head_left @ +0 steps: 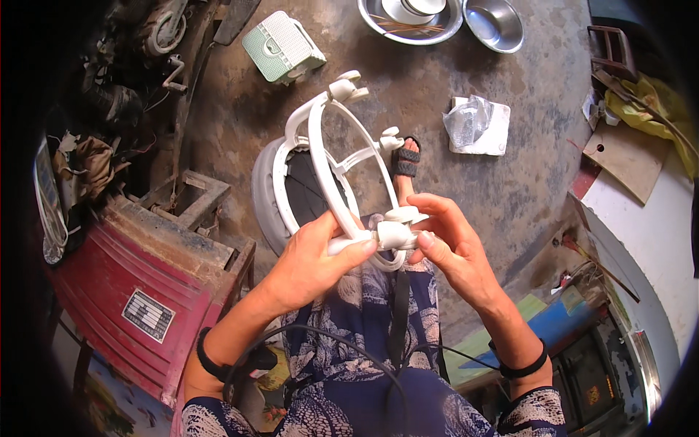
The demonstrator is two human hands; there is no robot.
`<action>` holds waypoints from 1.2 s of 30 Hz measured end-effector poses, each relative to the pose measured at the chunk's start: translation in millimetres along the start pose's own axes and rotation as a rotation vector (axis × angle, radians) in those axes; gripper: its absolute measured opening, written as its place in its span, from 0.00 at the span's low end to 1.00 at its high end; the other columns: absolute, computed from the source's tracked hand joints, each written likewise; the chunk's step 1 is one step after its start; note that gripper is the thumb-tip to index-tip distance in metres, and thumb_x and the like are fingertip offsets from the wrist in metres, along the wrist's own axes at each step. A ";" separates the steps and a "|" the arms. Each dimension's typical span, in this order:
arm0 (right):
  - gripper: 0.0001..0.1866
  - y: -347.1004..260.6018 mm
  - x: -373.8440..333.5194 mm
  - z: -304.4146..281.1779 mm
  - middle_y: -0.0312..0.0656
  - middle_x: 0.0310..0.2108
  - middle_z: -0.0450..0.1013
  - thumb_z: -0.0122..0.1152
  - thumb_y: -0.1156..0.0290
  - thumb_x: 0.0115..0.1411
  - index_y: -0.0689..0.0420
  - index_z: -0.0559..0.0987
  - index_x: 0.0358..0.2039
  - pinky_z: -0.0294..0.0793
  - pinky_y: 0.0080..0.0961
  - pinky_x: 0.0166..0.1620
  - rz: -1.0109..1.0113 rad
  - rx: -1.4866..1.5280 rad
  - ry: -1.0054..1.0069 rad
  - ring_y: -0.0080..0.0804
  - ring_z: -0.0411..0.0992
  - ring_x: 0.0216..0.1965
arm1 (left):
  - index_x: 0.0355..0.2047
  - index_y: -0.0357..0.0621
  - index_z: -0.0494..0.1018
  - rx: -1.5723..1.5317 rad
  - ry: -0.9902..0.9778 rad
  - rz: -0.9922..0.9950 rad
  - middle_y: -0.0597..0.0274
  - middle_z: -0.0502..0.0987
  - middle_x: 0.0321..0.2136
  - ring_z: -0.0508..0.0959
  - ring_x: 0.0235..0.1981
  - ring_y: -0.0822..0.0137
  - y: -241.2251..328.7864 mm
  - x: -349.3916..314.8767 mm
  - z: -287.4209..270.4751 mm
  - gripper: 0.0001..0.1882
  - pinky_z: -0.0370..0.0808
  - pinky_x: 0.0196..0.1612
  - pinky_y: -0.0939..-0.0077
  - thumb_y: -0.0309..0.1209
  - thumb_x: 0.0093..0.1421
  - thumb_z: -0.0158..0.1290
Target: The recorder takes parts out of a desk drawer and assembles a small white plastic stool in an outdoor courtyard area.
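Above my lap I hold a white plastic round frame (317, 160) with casters, tilted up on its side. My left hand (309, 255) is closed around the frame's near part, its thumb lying along the base of a caster (394, 234). With thumb and fingers, my right hand (459, 258) pinches the wheel end of that same caster. Another caster (341, 89) sits at the far end of the frame, and one more (390, 140) at its right side. Behind the frame stands a grey round tub-like thing (263, 191) with a white rim and a dark inside, partly hidden.
A pale green and white plastic stool (280, 48) lies on the concrete floor (393, 80). Metal basins (495, 25) stand at the far side. A clear plastic bag (467, 120) rests on a white block (491, 135). Red machinery (124, 291) flanks my left; a board (628, 160) leans at right.
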State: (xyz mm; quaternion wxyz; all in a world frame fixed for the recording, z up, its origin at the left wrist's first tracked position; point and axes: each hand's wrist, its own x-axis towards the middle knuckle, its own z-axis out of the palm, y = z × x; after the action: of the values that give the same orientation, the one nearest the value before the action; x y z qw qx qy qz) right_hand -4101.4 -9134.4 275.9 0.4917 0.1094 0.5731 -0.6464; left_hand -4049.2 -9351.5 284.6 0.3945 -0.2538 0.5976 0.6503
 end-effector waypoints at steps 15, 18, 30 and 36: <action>0.28 22.7 19.2 -10.4 0.48 0.60 0.51 0.57 0.74 0.55 0.55 0.63 0.57 0.74 0.23 0.40 -0.140 -0.194 0.122 0.33 0.66 0.48 | 0.42 0.34 0.69 -0.105 0.056 -0.038 0.63 0.74 0.32 0.72 0.32 0.76 -25.2 39.5 -1.0 0.18 0.70 0.34 0.80 0.36 0.59 0.53; 0.29 16.6 20.3 -14.8 0.47 0.58 0.55 0.62 0.73 0.52 0.54 0.65 0.56 0.72 0.28 0.43 -0.169 -0.239 0.049 0.38 0.64 0.51 | 0.40 0.38 0.67 -0.063 -0.024 0.070 0.65 0.72 0.30 0.71 0.32 0.79 -31.2 35.5 2.5 0.15 0.69 0.33 0.84 0.34 0.59 0.54; 0.22 -9.2 4.7 -14.7 0.47 0.34 0.70 0.67 0.64 0.48 0.58 0.70 0.41 0.71 0.36 0.38 -0.169 -0.591 -0.075 0.46 0.72 0.37 | 0.34 0.39 0.71 0.709 -0.026 0.359 0.49 0.75 0.24 0.75 0.28 0.52 19.1 14.3 10.0 0.15 0.69 0.31 0.61 0.38 0.55 0.55; 0.16 -20.3 -11.0 -6.8 0.44 0.23 0.66 0.66 0.68 0.46 0.59 0.71 0.34 0.69 0.31 0.27 -0.545 -0.660 -0.078 0.42 0.69 0.23 | 0.25 0.42 0.67 0.920 -0.067 0.698 0.61 0.70 0.15 0.72 0.17 0.61 45.1 -1.5 7.7 0.15 0.64 0.23 0.70 0.40 0.53 0.57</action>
State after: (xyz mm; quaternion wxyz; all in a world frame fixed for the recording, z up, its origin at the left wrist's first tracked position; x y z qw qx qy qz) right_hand -4114.3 -9125.9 294.4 0.3330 -0.2335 0.7381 -0.5384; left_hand -4084.1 -9343.1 313.0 0.2450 0.1770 0.8543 0.4229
